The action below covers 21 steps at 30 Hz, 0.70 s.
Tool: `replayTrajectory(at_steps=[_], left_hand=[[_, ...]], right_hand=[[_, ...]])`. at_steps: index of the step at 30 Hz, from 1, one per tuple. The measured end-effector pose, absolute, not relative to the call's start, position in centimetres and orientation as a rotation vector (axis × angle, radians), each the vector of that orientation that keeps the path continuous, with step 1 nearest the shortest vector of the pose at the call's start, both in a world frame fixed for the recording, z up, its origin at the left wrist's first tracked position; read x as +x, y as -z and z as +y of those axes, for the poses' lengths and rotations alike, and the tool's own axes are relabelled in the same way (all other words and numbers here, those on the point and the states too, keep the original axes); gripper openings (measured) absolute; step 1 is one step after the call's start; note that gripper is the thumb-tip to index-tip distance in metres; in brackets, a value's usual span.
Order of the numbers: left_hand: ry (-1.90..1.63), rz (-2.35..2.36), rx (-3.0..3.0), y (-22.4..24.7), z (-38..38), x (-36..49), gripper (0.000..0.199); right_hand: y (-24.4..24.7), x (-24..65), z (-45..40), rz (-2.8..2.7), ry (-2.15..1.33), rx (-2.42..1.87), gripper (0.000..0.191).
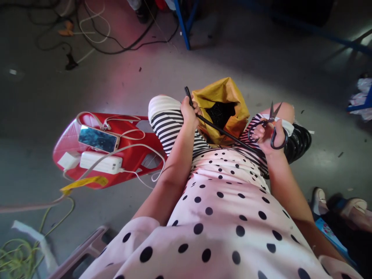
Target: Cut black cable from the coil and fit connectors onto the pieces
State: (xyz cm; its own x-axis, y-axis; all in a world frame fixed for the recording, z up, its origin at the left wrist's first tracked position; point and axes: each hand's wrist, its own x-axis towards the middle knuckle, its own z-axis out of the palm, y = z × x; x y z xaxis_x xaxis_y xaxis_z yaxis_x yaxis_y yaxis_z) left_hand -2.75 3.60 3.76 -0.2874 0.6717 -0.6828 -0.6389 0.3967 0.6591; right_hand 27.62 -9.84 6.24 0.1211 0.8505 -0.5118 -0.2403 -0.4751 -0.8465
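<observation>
My left hand (190,110) is closed around a thin black corrugated tube (221,131), close to its upper end. From there the tube slants down to the right across my lap. My right hand (269,135) holds black-handled scissors (273,116), whose blades point up and stand apart. Between my knees sits a yellow bag (223,91) with its mouth open and dark contents inside that I cannot make out. A coil of black tubing (300,143) lies beside my right knee.
To my left, a red plastic stool (99,184) bears a phone (99,138), a white power bank (100,162) and cables. Black cables (124,49) run over the floor ahead. Yellow-green cord (20,255) lies at lower left. Another person's shoes (319,199) are at right.
</observation>
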Motion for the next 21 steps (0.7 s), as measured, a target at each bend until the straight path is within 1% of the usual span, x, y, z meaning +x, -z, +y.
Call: replayTrajectory(at_steps=[3, 6, 8, 10, 14, 18, 21], left_hand=[[-1.249, 1.33, 0.04, -3.8, 4.2, -3.1, 0.045], [-1.216, 1.316, 0.059, -4.1, 4.6, -2.6, 0.052], [-1.204, 1.321, 0.065, -4.0, 4.5, -1.5, 0.054], [-1.171, 1.333, 0.071, -4.0, 4.2, -0.1, 0.052], [-1.055, 1.326, 0.138, -4.4, 3.7, 1.2, 0.039], [-0.964, 1.329, 0.341, -5.1, 3.1, 0.1, 0.031], [-0.885, 1.334, 0.448, -4.4, 2.1, -0.9, 0.035]], right_hand=[[-5.7, 27.5, -13.4, -0.572, -1.578, -1.436, 0.081], [-4.8, 26.2, -16.1, -0.513, -1.778, -1.275, 0.089], [-4.3, 25.2, -16.5, -0.489, -1.901, -1.192, 0.09], [-4.1, 24.3, -15.9, -0.468, -1.947, -1.157, 0.085], [-4.5, 23.3, -13.6, -0.453, -1.961, -1.227, 0.07], [-5.4, 23.5, -11.3, -0.499, -2.027, -1.252, 0.068], [-5.2, 23.2, -9.0, -0.541, -2.055, -1.287, 0.066]])
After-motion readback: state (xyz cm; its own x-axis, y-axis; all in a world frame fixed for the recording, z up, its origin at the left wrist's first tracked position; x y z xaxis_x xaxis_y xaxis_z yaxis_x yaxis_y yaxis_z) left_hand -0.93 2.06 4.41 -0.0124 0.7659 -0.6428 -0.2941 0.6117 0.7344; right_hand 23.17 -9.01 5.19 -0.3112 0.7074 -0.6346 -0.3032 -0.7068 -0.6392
